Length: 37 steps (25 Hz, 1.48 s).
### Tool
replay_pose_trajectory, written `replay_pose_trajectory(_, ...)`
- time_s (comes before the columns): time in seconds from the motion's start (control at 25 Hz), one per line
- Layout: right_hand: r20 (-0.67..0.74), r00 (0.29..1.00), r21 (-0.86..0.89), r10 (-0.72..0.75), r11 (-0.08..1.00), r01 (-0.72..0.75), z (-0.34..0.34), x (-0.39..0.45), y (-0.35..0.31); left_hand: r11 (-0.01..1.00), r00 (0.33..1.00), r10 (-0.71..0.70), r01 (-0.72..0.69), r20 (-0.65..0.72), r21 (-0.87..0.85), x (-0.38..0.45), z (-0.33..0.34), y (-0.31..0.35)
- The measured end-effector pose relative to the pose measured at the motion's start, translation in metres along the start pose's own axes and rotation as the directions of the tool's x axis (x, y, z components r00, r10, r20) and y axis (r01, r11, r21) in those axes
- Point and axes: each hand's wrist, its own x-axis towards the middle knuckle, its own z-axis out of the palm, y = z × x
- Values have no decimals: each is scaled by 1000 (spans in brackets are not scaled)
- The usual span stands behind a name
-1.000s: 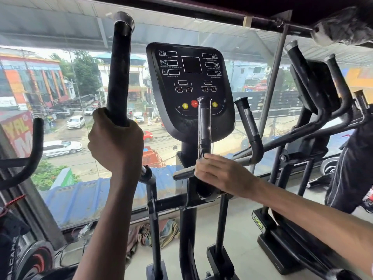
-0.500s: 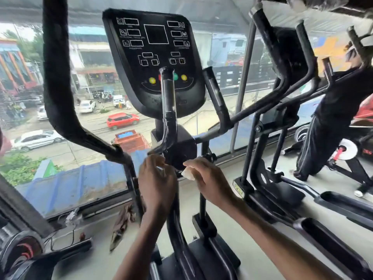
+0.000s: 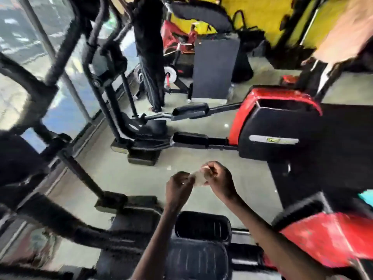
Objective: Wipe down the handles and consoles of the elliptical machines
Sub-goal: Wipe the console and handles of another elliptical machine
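I see both hands low center of the frame, off the machine. Left hand [image 3: 178, 185] and right hand [image 3: 219, 181] each pinch an edge of a small white wipe [image 3: 198, 178], fingers clamped on it, stretched between them above the floor [image 3: 131, 178]. Foot pedal [image 3: 202, 227] sits directly below. The near machine's handle [image 3: 26, 83] is at left, blurred; a 2nd elliptical [image 3: 272, 126] with red housing is at right. Its console isn't in view.

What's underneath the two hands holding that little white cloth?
Below the left hand, right hand and white cloth lies pale floor, then a black ribbed foot pedal nearer the person. The forearms cover part of the pedal, and blur hides finer detail.
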Motion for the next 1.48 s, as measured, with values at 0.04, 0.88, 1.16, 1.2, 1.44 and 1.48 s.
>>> replay_pose_trajectory(0.04, -53, 997, 8, 54, 999, -54, -32, -18, 16, 999, 996, -5, 10, 91, -53, -13, 34, 3)
replay_pose_trajectory(0.88, -515, 755, -232, 407, 782, -579, -638, -379, 283, 964, 545, -243, 41, 802, 264, -382, 701, 106)
replay_pose_trajectory(1.16, -669, 568, -91, 479, 705, -703, -832, -358, 431, 960, 612, -277, 148, 740, 237, -398, 936, 122)
replay_pose_trajectory(1.2, -659, 555, -41, 508, 712, -701, -870, -342, 457, 965, 629, -262, 157, 732, 211, -396, 981, 127)
replay_pose_trajectory(1.44, -540, 614, 71, 575, 759, -648, -1075, -225, 555, 953, 738, -295, 277, 607, 126, -362, 1210, 202)
replay_pose_trajectory(1.48, -503, 646, 68, 575, 771, -633, -1104, -201, 561, 948, 759, -308, 294, 573, 121, -350, 1231, 224)
